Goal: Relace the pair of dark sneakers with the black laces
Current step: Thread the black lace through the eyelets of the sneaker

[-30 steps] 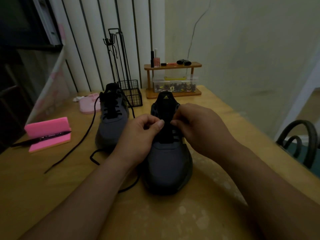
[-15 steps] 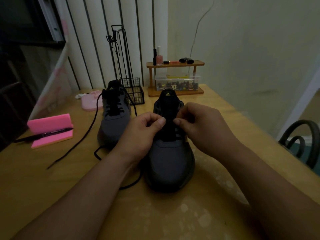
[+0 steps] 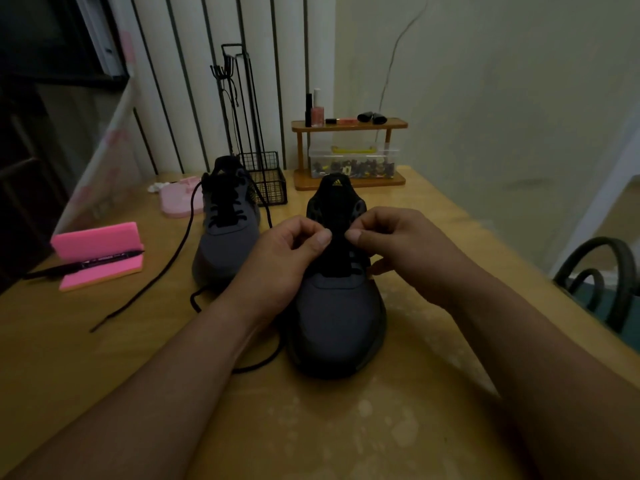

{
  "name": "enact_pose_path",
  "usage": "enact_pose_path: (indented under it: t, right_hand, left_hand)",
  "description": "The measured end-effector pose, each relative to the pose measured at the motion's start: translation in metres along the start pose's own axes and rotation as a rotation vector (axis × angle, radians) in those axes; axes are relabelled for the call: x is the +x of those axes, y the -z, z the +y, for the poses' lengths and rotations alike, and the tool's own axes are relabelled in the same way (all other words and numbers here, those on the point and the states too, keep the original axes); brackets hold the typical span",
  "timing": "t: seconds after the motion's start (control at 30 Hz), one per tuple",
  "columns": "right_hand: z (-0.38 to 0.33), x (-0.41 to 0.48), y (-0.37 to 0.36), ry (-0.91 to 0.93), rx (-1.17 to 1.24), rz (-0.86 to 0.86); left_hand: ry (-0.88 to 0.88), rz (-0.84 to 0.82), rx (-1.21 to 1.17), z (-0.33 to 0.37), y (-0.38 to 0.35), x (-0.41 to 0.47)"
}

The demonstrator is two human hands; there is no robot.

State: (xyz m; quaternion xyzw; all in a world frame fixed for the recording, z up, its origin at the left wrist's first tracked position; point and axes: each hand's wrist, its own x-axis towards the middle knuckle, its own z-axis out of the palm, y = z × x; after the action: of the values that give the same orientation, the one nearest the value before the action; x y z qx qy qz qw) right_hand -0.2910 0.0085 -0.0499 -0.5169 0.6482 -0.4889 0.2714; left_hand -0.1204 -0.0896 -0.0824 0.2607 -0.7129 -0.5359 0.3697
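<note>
Sneakers are sitting on the wooden table [image 3: 104, 375]: the centre sneaker [image 3: 336, 317] mid-frame, the laced sneaker [image 3: 225, 244] up-left of it, its black lace [image 3: 180, 244] trailing left. Left hand [image 3: 287, 258] and right hand [image 3: 405, 247] are each pinching at the centre sneaker's tongue.

Two shoes [image 3: 227, 244] [image 3: 337, 317]. Two laces [image 3: 166, 271] [image 3: 258, 365]. Two hands [image 3: 284, 258] [image 3: 405, 244]. One pen [image 3: 83, 265]. One pink block [image 3: 93, 239]. One wire basket [image 3: 268, 183]. One wood shelf [image 3: 349, 125]. One clear box [image 3: 353, 157]. One pink dish [image 3: 178, 204]. One chair [image 3: 604, 271]. One table [image 3: 311, 427].
</note>
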Motion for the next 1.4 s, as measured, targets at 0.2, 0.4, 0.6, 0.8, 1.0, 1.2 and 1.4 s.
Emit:
enact_pose_path:
  t: [0.2, 0.4, 0.6, 0.8, 1.0, 1.2, 1.4]
  right_hand:
    - [-0.005, 0.005, 0.009, -0.086, 0.578, 0.129]
    - [-0.001, 0.004, 0.016, -0.084, 0.508, 0.096]
    - [-0.002, -0.006, 0.022, 0.037, -0.244, -0.114]
    - [-0.003, 0.002, 0.041, -0.046, 1.038, 0.231]
    - [0.005, -0.004, 0.023, 0.003, -0.232, -0.049]
    - [0.001, -0.001, 0.033, 0.003, 0.236, 0.123]
    - [-0.003, 0.001, 0.041, -0.078, 0.985, 0.289]
  left_hand:
    - [-0.064, 0.035, 0.172, 0.011, 0.008, -0.005]
    - [-0.007, 0.072, 0.112, 0.018, 0.014, -0.004]
    - [-0.041, 0.136, 0.084, 0.023, 0.022, -0.004]
    - [-0.056, 0.123, 0.153, 0.021, 0.019, -0.003]
    - [-0.07, 0.121, 0.165, 0.018, 0.018, -0.003]
    - [-0.098, 0.055, 0.225, 0.011, 0.019, -0.003]
    - [-0.109, 0.048, 0.253, 0.009, 0.016, -0.004]
